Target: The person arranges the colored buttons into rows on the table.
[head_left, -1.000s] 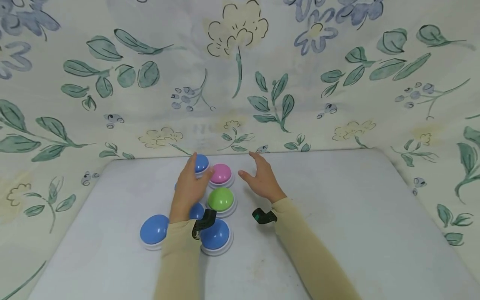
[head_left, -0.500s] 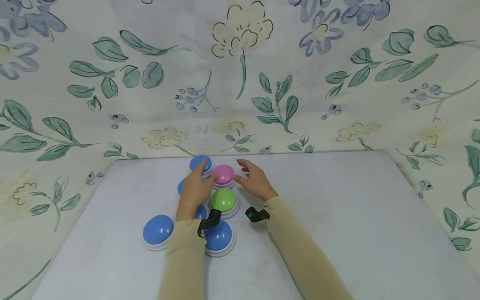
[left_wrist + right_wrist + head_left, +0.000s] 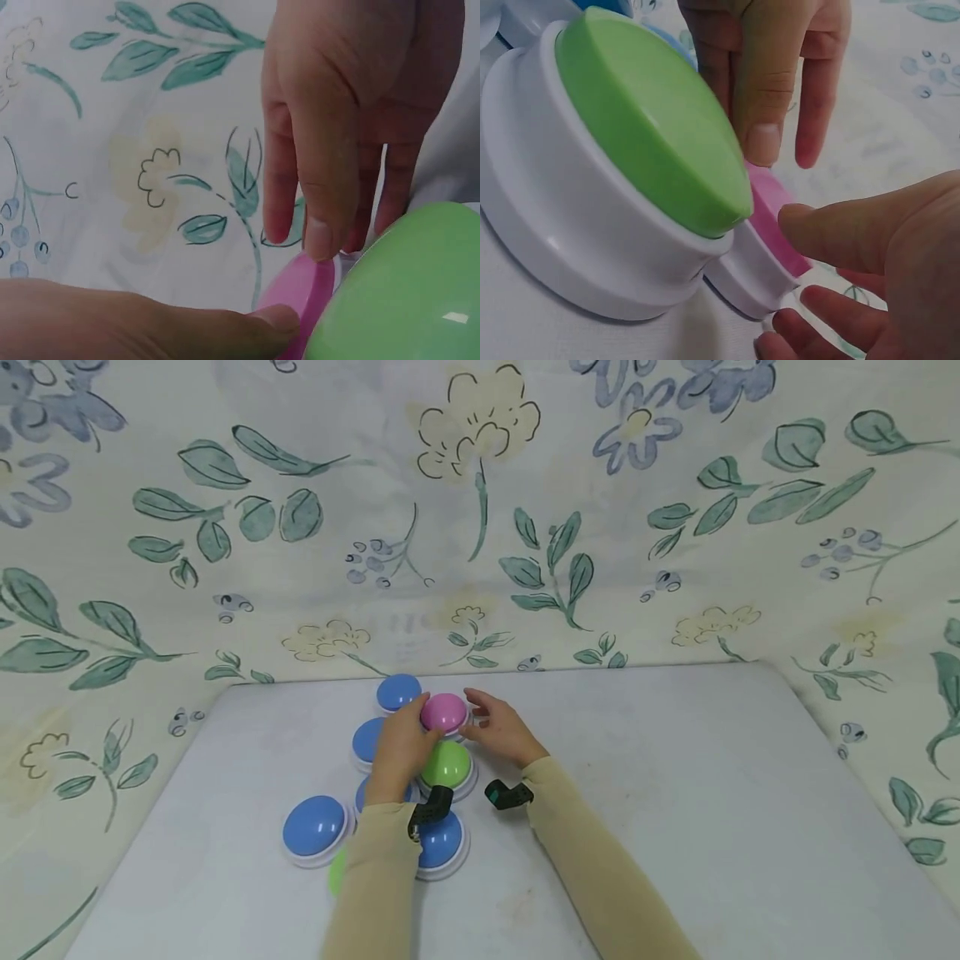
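Both hands flank the pink button (image 3: pixel 444 713), one on each side. The left hand (image 3: pixel 401 747) is at its left, and in the left wrist view that thumb rests against the pink dome (image 3: pixel 319 281). From the right comes the right hand (image 3: pixel 506 731); its thumb meets the pink dome (image 3: pixel 772 214) in the right wrist view, its loosely bent fingers low beside the white base (image 3: pixel 754 274). Neither hand's fingers close round the button. Just nearer than the pink one stands the green button (image 3: pixel 447 765), partly over-reached by the left hand.
Blue buttons stand at the back (image 3: pixel 398 692), left of the left hand (image 3: pixel 367 741), at the front left (image 3: pixel 313 825) and under the left wrist (image 3: pixel 441 841). A green one (image 3: pixel 338 871) is mostly behind the left sleeve. A flower-patterned cloth (image 3: pixel 480 593) rises behind the white table (image 3: pixel 712 793).
Both hands have come closer together around the pink button, the right one moving left and the left one slightly right. More of the blue buttons at the left now shows.
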Motion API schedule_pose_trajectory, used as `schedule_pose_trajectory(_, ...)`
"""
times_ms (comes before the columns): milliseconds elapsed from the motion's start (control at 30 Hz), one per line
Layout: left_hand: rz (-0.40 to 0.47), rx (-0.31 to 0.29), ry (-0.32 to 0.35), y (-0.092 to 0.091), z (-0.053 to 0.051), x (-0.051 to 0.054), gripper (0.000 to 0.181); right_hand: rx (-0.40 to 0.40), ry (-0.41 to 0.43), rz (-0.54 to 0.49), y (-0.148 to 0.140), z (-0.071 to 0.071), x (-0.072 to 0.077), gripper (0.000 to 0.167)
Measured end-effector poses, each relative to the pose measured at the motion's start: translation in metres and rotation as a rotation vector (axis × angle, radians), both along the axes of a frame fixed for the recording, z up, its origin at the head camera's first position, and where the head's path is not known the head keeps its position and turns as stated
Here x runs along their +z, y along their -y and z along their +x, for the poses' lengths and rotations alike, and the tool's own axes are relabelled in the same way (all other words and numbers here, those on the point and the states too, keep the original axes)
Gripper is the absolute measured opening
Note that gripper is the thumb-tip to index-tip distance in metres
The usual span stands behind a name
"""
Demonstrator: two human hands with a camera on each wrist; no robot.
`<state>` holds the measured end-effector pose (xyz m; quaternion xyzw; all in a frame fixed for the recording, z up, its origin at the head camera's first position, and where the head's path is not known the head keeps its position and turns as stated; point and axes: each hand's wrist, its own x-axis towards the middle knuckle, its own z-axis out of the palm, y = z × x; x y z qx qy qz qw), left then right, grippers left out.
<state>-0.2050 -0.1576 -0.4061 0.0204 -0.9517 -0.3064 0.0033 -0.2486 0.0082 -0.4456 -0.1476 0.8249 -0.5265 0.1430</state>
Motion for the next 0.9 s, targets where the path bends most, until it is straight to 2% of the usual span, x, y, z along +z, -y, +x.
schedule_pose_trajectory(167, 0.006, 0.019, 0.062, -0.003, -0.001, -0.005, 0.060, 0.010, 0.000, -0.001, 0.000, -0.002, -0.006, 0.066)
schedule_pose_trajectory(267, 0.012, 0.014, 0.075, -0.001, -0.002, -0.008, 0.059, 0.019, -0.011, 0.005, 0.001, -0.003, -0.008, 0.065)
schedule_pose_trajectory(433, -0.002, -0.003, 0.030, 0.001, -0.004, -0.013, 0.059, 0.006, -0.005, 0.026, 0.004, -0.002, -0.011, 0.063)
schedule_pose_trajectory(567, -0.011, 0.012, 0.010, 0.001, -0.003, -0.015, 0.061, -0.006, -0.004, 0.031, 0.007, 0.000, -0.012, 0.062)
schedule_pose_trajectory(767, 0.037, 0.063, -0.033, -0.004, -0.001, -0.013, 0.056, -0.052, -0.056, 0.051, 0.008, 0.002, -0.013, 0.059)
schedule_pose_trajectory(900, 0.058, 0.111, -0.028, -0.008, 0.000, -0.009, 0.051, -0.066, -0.079, 0.051, 0.007, 0.003, -0.013, 0.058)
